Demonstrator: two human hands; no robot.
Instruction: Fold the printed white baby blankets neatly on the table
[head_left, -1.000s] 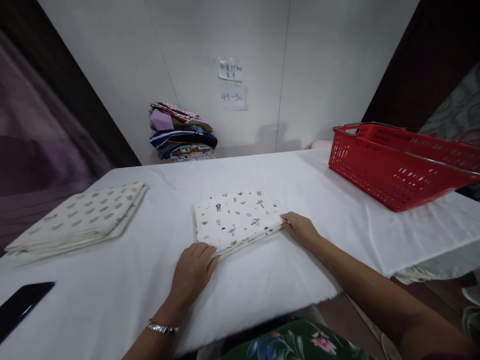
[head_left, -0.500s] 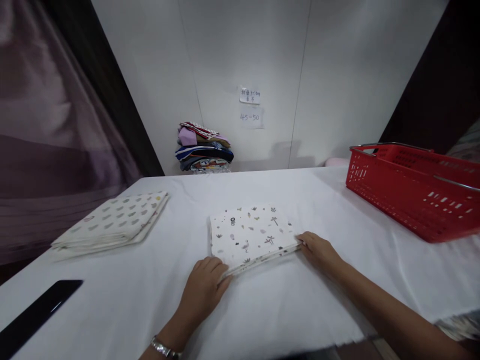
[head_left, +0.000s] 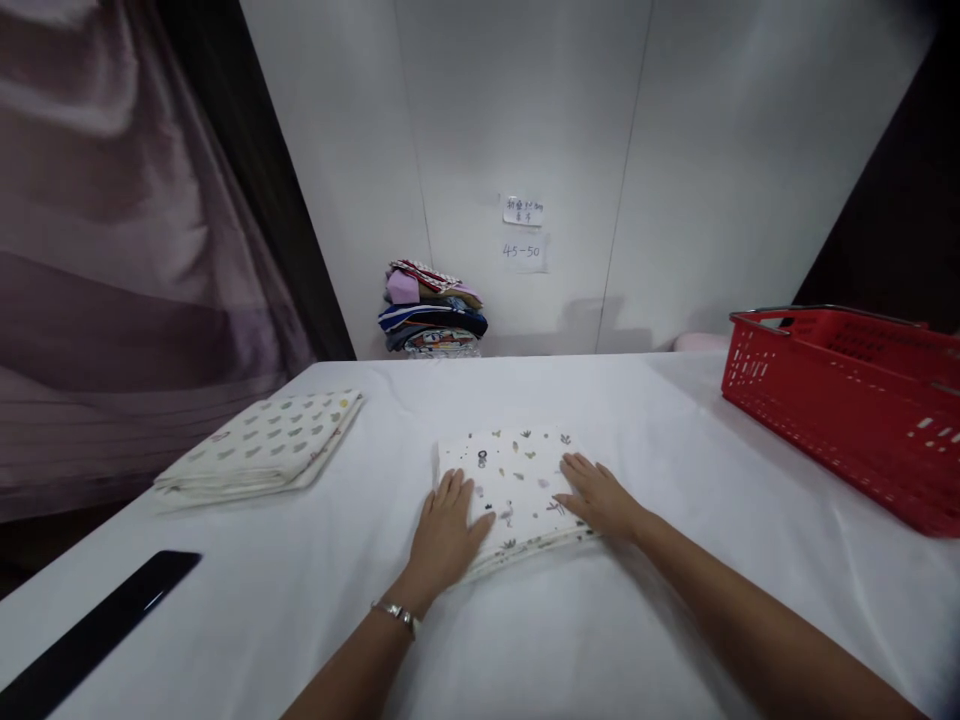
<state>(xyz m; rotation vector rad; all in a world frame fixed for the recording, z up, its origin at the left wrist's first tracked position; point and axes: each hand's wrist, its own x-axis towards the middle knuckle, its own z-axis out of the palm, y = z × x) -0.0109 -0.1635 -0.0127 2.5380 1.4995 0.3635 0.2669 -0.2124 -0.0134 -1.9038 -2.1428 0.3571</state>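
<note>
one folded white cloth (head_left: pixel 525 490) with little pictures lies below the middle of the frame. the left hand (head_left: pixel 447 535) rests on its left side and the right hand (head_left: pixel 604 498) on its right, fingers mostly straight, thumbs out, gripping nothing. a red basket (head_left: pixel 825 400) sits at the right edge.

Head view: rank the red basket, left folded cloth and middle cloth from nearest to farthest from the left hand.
1. Middle cloth: under the left hand.
2. Left folded cloth: off to the left.
3. Red basket: far right.
</note>
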